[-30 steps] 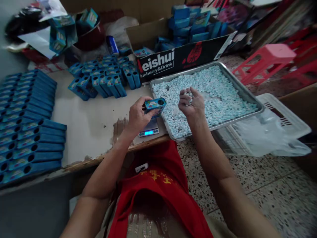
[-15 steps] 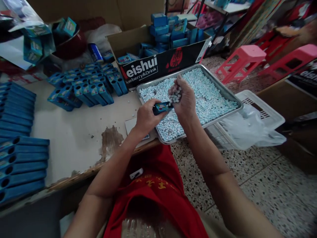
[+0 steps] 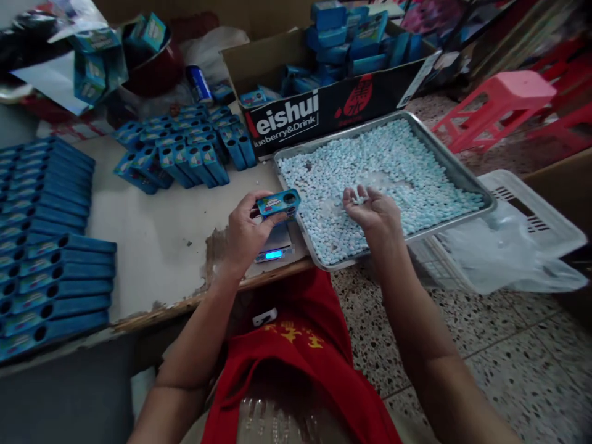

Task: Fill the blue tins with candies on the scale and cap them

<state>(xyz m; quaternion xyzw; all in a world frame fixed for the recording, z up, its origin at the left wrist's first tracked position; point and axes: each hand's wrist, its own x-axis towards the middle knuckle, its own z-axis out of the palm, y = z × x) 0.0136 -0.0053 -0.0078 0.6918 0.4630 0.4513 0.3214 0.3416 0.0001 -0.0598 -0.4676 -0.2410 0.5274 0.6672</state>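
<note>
My left hand grips a small blue candy box, tilted so that the round hole in its end shows. Right under it on the table is a small digital scale with a lit blue display, partly hidden by the box and hand. My right hand is palm up over the metal tray, fingers apart and slightly bent. A few candies rest at its fingers. Small pale blue and white candies cover most of the tray.
Rows of blue boxes lie at the table's left, and more boxes stand behind. A black-fronted carton holding boxes borders the tray. On the right are a white basket, a plastic bag and a pink stool.
My left hand has drawn the box left, away from the tray and over the scale, whose display now shows lit. My right hand has parted from the box and opened, with far fewer candies.
</note>
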